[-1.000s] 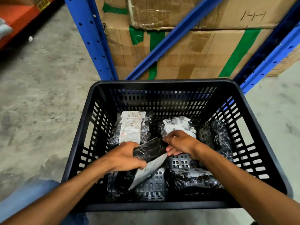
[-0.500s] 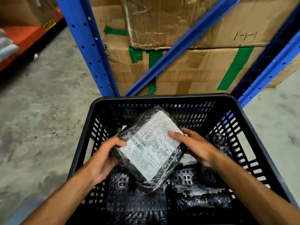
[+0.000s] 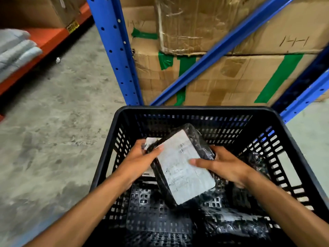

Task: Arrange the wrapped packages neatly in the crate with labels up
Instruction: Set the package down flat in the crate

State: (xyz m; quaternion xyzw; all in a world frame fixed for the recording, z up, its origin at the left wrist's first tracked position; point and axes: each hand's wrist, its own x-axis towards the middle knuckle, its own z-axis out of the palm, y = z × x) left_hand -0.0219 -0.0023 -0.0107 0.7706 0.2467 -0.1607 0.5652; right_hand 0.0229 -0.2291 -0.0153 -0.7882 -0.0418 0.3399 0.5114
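A black slatted crate (image 3: 195, 111) stands on the floor in front of me. Both hands hold one black-wrapped package (image 3: 181, 166) above the crate's middle, its white label facing up and tilted. My left hand (image 3: 140, 161) grips its left edge and my right hand (image 3: 222, 166) holds its right side with the thumb on the label. Another labelled package (image 3: 151, 140) peeks out behind my left hand. A black-wrapped package (image 3: 236, 223) lies at the crate's front right, and another (image 3: 258, 159) leans against the right wall.
Blue rack uprights (image 3: 115, 50) and a diagonal brace (image 3: 213, 56) stand just behind the crate, with taped cardboard boxes (image 3: 231, 77) stacked inside. An orange shelf (image 3: 44, 38) with folded grey items (image 3: 16, 49) is at the far left. Concrete floor (image 3: 53, 131) lies to the left.
The package went from lying edge-on low in the crate to lifted label-up between both hands; it has since turned lengthwise and my right thumb moved onto the label. The view shifted left.
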